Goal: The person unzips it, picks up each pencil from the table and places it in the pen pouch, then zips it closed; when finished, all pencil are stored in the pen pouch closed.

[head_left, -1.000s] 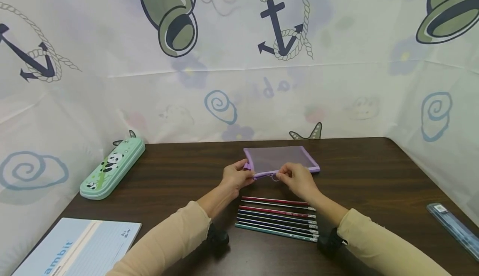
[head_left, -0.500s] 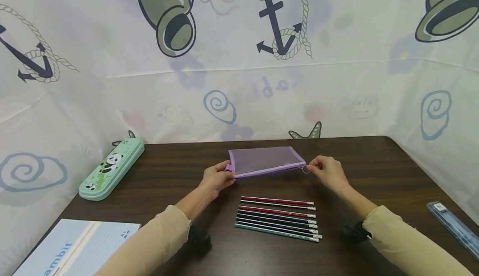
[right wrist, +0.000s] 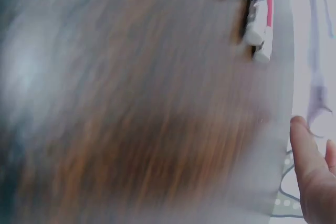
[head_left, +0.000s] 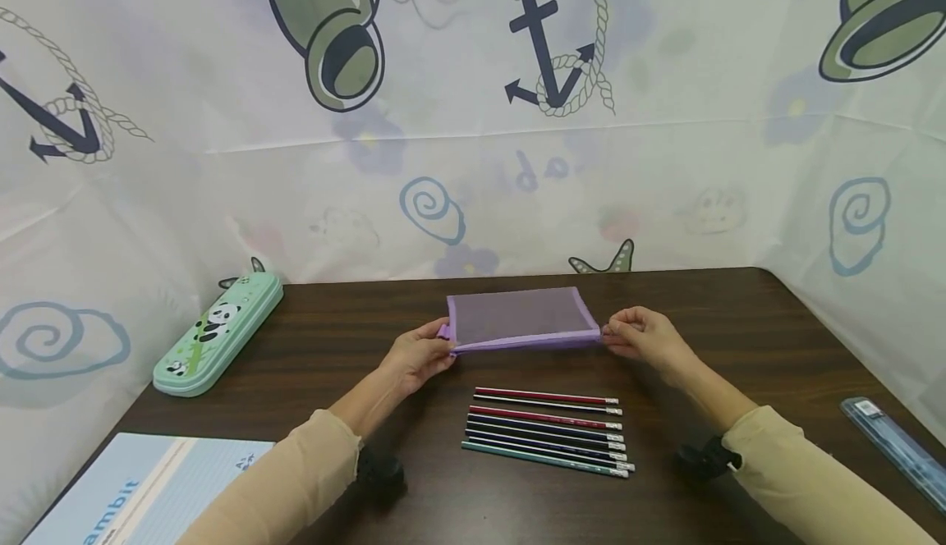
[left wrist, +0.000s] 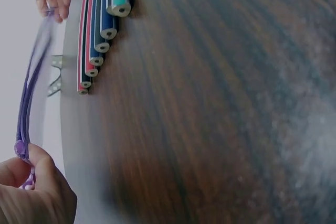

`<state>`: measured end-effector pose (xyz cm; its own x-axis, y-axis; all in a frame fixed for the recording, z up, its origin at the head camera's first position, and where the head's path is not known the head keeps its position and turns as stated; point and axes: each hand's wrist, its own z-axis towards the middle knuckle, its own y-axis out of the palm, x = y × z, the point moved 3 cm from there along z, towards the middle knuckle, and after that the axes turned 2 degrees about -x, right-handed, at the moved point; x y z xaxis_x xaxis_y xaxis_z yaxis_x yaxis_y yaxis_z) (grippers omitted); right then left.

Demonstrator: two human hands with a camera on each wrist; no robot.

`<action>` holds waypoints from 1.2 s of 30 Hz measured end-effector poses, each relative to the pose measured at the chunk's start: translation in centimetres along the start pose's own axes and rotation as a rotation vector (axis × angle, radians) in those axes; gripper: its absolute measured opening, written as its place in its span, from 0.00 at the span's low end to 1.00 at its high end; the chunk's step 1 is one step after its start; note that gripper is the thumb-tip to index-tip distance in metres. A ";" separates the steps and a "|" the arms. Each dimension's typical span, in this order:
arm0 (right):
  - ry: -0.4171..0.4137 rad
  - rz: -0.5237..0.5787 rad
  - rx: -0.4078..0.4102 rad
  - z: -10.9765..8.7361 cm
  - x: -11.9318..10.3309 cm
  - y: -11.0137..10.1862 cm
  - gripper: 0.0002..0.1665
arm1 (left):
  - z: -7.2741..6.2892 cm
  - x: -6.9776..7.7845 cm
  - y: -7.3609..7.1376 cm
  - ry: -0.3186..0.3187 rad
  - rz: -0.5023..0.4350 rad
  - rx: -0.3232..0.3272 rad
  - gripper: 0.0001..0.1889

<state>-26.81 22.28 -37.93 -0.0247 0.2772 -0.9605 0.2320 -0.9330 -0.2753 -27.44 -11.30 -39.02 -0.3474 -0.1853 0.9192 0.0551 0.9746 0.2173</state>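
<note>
A flat purple zip pouch [head_left: 517,317] with a see-through mesh face is held level toward the back of the table. My left hand [head_left: 412,358] pinches its near left corner between thumb and fingers, seen also in the left wrist view, where the purple pouch [left wrist: 25,103] appears edge-on. At the near right corner is my right hand [head_left: 650,341]. In the right wrist view, the right hand's fingers [right wrist: 310,156] stand apart around the zipper's pull ring [right wrist: 321,123], not closed on it. Several pencils [head_left: 547,418] lie in a row in front of the pouch.
A green pencil case [head_left: 219,336] with a panda print lies at the left on the dark wooden table [head_left: 709,307]. A light blue notebook [head_left: 148,487] is at the front left, and a clear blue plastic case [head_left: 894,446] near the right edge. Printed cloth [head_left: 473,143] hangs around the table.
My right hand has drawn the zipper pull rightward along the pouch's near edge to the right corner, then its fingers have parted from the ring. My left hand and the pouch have shifted left.
</note>
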 end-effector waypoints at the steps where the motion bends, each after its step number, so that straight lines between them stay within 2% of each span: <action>1: 0.033 0.044 -0.020 0.1 0.1 0.1 0.23 | 0.0 0.0 0.1 -0.003 -0.004 -0.008 0.28; 5: 0.104 0.108 -0.062 0.3 0.2 0.5 0.31 | -0.2 0.0 0.3 0.005 -0.008 -0.042 0.28; 12: 0.165 0.119 -0.067 0.7 0.3 0.8 0.31 | -0.3 0.0 0.5 0.018 -0.002 -0.077 0.28; 16: 0.152 0.080 -0.054 0.9 0.3 1.0 0.30 | 0.0 0.0 0.6 0.017 0.008 -0.083 0.28; 20: 0.135 0.062 -0.025 1.0 0.1 1.2 0.28 | 0.4 0.1 0.6 0.025 0.030 -0.048 0.27; 24: 0.155 0.119 0.000 1.1 -0.2 1.3 0.26 | 0.8 0.0 0.5 0.050 0.029 0.008 0.26; 30: 0.226 0.275 0.047 1.1 -0.3 1.6 0.26 | 0.7 -0.6 0.9 0.097 -0.060 0.097 0.28; 34: 0.265 0.412 0.077 1.1 -0.2 1.8 0.26 | 0.1 -1.1 2.2 0.109 -0.111 0.153 0.28; 36: 0.268 0.477 0.089 1.1 -0.3 1.9 0.23 | -0.2 -1.5 3.1 0.106 -0.117 0.155 0.27</action>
<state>-27.45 20.17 -38.26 0.3143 -0.1425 -0.9386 0.0738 -0.9820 0.1738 -26.54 -8.03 -39.63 -0.2423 -0.3030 0.9217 -0.1270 0.9517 0.2794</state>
